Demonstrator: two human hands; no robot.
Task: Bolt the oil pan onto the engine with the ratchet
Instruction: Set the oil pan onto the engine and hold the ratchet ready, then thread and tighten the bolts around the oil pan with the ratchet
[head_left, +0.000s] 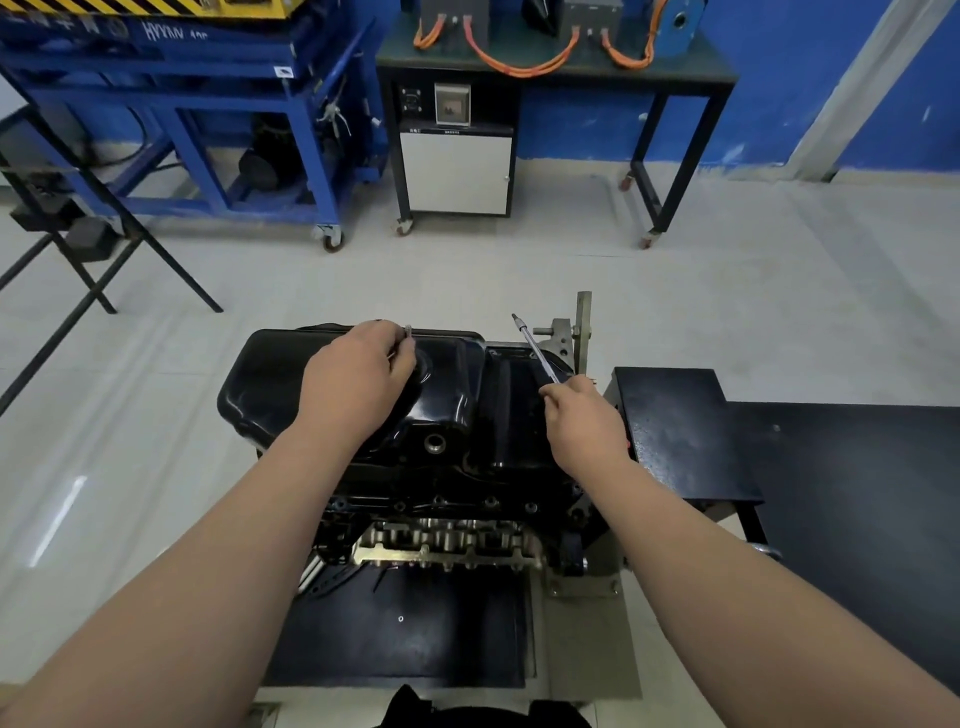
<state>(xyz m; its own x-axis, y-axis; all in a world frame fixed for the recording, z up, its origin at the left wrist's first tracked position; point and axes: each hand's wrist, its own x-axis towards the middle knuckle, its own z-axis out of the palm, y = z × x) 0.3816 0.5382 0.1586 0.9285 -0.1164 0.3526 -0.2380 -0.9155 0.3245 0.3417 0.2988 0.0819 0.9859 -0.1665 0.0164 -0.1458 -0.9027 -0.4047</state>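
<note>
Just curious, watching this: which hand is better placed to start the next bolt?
Probably the left hand: it pinches a small bolt above the far edge of the oil pan; the right hand is busy gripping the ratchet.

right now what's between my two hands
Only the glossy black oil pan: its bare top spans the gap between the left hand and the right hand, seen in the head view.

Bare forearms (218, 571) on both sides, bare all the way down to the left hand (358, 379) and right hand (584, 421), plain fingers (400, 359) too. Only clothing in shot: bit of crumpled black fabric (467, 711) at the very bottom edge, can't tell which garment.
</note>
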